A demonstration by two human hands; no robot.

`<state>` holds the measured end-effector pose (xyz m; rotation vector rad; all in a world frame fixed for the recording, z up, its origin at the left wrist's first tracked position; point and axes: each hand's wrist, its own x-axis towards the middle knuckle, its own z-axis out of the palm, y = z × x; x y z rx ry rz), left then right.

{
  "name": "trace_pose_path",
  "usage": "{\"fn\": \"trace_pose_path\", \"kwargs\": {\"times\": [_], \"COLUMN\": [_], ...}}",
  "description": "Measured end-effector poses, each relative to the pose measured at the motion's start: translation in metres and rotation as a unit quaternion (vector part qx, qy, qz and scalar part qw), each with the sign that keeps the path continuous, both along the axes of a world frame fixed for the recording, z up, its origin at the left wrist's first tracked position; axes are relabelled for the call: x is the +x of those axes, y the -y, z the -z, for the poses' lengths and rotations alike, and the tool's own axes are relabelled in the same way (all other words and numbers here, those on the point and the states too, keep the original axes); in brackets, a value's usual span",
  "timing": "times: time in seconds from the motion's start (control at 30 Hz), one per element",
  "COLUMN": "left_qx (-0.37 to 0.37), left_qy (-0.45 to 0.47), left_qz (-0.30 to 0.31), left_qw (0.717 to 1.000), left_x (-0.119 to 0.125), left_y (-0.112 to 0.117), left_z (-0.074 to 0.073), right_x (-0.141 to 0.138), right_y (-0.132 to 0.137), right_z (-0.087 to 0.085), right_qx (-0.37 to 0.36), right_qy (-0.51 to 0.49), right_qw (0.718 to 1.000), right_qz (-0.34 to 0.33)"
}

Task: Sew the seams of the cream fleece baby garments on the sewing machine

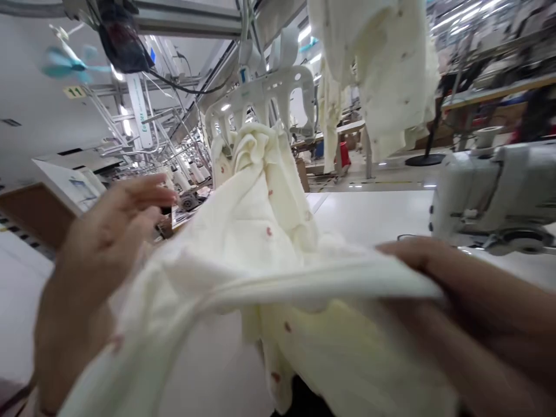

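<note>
A cream garment (256, 249) with small reddish marks hangs from a pale plastic clip hanger (264, 95), bunched where the clips hold it. My right hand (469, 313) grips the near edge of the cloth at the right, thumb on top, and pulls it into a taut band across the view. On the left, my left hand (95, 255) is raised beside the cloth, fingers stretched out and thumb apart. The lower palm is partly covered by fabric. Both hands are blurred by motion. Below the band, more cream fabric hangs in folds.
More cream garments (382, 75) hang at upper right. A white sewing machine (495, 197) stands at right on a white table (373, 214). Overhead runs a metal rail (186, 17) with a dark wrapped bundle (121, 37) beneath it. Other workstations fill the background.
</note>
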<state>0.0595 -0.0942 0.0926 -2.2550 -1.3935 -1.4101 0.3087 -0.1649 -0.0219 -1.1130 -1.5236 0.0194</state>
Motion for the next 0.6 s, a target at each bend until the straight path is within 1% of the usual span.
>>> {"fn": "trace_pose_path", "kwargs": {"times": [0.03,0.07,0.1,0.13,0.17,0.2,0.23,0.27,0.3,0.33,0.37,0.4,0.43,0.5,0.53,0.6], "left_qx": [-0.038,-0.084,-0.088,-0.089,-0.078,-0.073,-0.071,-0.065,-0.058,-0.046,-0.029,-0.014,-0.002,0.005,-0.002,-0.029], "left_qy": [-0.016,-0.055,-0.122,-0.191,-0.235,-0.258,-0.257,-0.241,-0.220,-0.201,-0.188,-0.184,-0.184,-0.179,-0.170,-0.135], "left_qz": [0.121,0.214,0.250,0.256,0.255,0.248,0.244,0.246,0.250,0.257,0.262,0.263,0.262,0.264,0.268,0.284], "left_qw": [0.992,0.972,0.957,0.943,0.935,0.931,0.932,0.937,0.941,0.944,0.946,0.947,0.947,0.948,0.948,0.949], "left_x": [0.019,0.040,0.062,0.082,0.101,0.116,0.130,0.140,0.149,0.157,0.163,0.170,0.176,0.185,0.188,0.190], "left_y": [-0.001,-0.002,-0.004,-0.008,-0.013,-0.019,-0.026,-0.033,-0.039,-0.043,-0.046,-0.047,-0.046,-0.044,-0.044,-0.047], "left_z": [0.015,0.030,0.043,0.053,0.059,0.061,0.058,0.053,0.045,0.037,0.029,0.023,0.019,0.018,0.019,0.024], "right_x": [0.012,0.022,0.030,0.037,0.043,0.046,0.047,0.044,0.037,0.028,0.016,0.003,-0.009,-0.029,-0.035,-0.040], "right_y": [0.000,-0.003,-0.008,-0.013,-0.017,-0.019,-0.018,-0.015,-0.010,-0.006,-0.002,0.001,0.003,0.005,0.006,0.014], "right_z": [-0.011,-0.020,-0.025,-0.027,-0.025,-0.020,-0.011,0.000,0.013,0.028,0.044,0.060,0.075,0.099,0.107,0.118], "right_qx": [0.019,0.031,0.039,0.042,0.048,0.058,0.075,0.096,0.114,0.119,0.118,0.089,0.039,-0.016,-0.044,-0.085], "right_qy": [0.036,0.067,0.093,0.113,0.129,0.146,0.160,0.168,0.166,0.154,0.121,0.082,0.049,-0.008,-0.027,-0.044], "right_qw": [0.999,0.997,0.995,0.992,0.988,0.979,0.964,0.945,0.933,0.933,0.952,0.977,0.988,0.996,0.996,0.995], "right_qz": [0.016,0.024,0.023,0.034,0.070,0.129,0.200,0.263,0.298,0.303,0.256,0.175,0.138,0.089,0.068,0.029]}}
